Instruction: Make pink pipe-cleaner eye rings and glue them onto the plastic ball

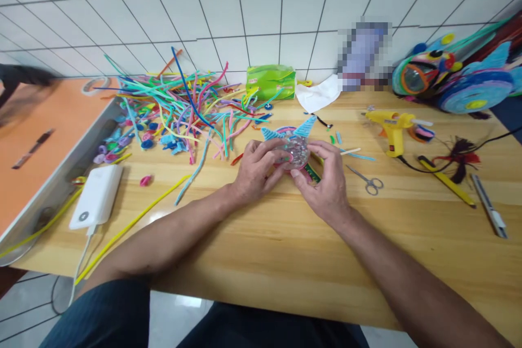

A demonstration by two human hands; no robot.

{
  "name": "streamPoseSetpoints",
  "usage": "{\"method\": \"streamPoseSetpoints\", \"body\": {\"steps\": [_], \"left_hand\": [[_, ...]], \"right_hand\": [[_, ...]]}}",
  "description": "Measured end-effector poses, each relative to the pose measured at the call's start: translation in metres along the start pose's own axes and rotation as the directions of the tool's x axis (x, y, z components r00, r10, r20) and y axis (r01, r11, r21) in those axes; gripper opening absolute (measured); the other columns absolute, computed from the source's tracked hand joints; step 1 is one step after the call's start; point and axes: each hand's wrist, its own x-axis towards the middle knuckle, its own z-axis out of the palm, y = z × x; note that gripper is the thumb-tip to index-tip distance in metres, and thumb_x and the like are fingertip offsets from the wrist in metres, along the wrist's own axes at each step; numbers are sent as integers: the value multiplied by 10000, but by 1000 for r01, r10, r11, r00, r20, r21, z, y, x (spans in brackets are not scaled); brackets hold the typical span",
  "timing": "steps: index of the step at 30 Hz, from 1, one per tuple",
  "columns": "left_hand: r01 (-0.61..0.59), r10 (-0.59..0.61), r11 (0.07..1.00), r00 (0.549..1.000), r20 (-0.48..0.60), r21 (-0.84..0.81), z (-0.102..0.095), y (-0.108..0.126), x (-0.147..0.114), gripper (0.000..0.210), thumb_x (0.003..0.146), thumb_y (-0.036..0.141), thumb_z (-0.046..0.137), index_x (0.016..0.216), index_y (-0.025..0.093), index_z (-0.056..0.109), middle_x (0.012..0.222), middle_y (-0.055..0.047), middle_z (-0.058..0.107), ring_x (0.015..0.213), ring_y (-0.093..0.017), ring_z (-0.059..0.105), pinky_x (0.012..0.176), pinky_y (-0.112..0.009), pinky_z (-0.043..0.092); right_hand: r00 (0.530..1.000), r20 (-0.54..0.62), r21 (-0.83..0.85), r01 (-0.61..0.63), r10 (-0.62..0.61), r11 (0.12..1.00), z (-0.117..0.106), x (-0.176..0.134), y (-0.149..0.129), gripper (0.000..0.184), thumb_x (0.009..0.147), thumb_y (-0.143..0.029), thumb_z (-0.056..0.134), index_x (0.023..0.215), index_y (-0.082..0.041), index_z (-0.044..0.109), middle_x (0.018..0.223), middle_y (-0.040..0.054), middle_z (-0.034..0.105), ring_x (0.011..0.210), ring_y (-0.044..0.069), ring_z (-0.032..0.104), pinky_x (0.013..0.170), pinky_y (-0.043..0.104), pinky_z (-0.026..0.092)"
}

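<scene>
Between both hands is a round craft piece (299, 148) with a clear, speckled face, a pink and purple rim and two blue pipe-cleaner points like ears. My left hand (258, 171) is closed on its left side, with the fingertips over the front. A small pink bit shows at those fingertips, too small to name. My right hand (328, 182) grips the right and lower edge, thumb below and fingers above. Under the piece, a dark green strip (312, 174) partly shows; what it belongs to is hidden. Small scissors (369, 180) lie right of my right hand.
A heap of pipe cleaners (179, 103) spreads behind left, near a green tissue pack (271, 81). At right lie a yellow glue gun (392, 129) with its cord, a yellow pen-like tool (446, 180) and a cutter knife (488, 204). A white power bank (97, 196) is at left.
</scene>
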Motion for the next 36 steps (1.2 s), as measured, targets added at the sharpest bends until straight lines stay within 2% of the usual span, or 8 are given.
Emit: {"method": "streamPoseSetpoints", "body": {"steps": [7,13,16,24,27,30,33,36], "left_hand": [[5,-6,999,1000,-30,-43,2,2,0,168,1119,328,625,1231,248,723,1401,-130,796,1269,-274,722,977,-462,494],[-4,4,1000,1000,5,-11,1,2,2,179,1127,329,583,1229,245,704,1403,-129,799,1291,-264,728,955,-460,493],[-9,9,1000,1000,2,4,2,3,2,197,1128,331,557,1232,244,700,1397,-130,801,1285,-259,739,940,-456,492],[-22,22,998,1000,-7,-59,8,3,-1,244,1088,291,580,1282,206,701,1383,-166,797,1294,-292,740,955,-471,495],[-43,29,990,994,-103,-134,9,2,-1,225,1112,302,582,1293,208,675,1390,-156,779,1271,-276,737,988,-461,518],[65,-120,965,971,-207,-252,7,-2,-1,222,1158,392,545,1274,238,655,1359,-129,751,1290,-254,700,1052,-452,548],[220,-330,900,908,-259,-378,9,-8,0,265,1170,479,514,1233,256,643,1284,-103,725,1214,-234,686,982,-406,574],[239,-374,853,900,-223,-465,12,-14,1,261,1171,481,509,1177,258,644,1216,-84,739,1159,-226,694,951,-392,571]], "right_hand": [[990,43,108,-137,133,985,3,-3,-1,587,979,-395,795,1489,-290,522,1559,177,610,1507,367,595,1257,648,540],[932,104,243,-363,348,899,8,-2,3,704,967,-507,808,1552,-285,486,1612,177,608,1428,329,672,1190,557,610],[919,113,248,-393,377,886,10,1,7,710,953,-513,816,1543,-274,500,1597,174,627,1433,330,667,1230,570,569],[899,136,237,-438,417,867,15,10,11,698,907,-571,840,1458,-251,555,1470,162,716,1249,307,748,1120,543,630],[900,133,235,-435,415,869,16,10,13,679,918,-595,828,1442,-253,565,1445,152,727,1226,300,752,1107,548,634],[895,133,274,-447,426,852,16,12,14,679,898,-620,846,1414,-259,590,1438,137,733,1281,309,733,1158,556,603],[889,137,301,-457,436,837,17,13,15,691,858,-606,880,1393,-264,607,1445,138,740,1307,316,728,1186,555,578],[884,126,266,-466,449,844,18,13,16,691,833,-588,890,1378,-260,620,1424,145,755,1301,327,732,1182,572,569]]}}
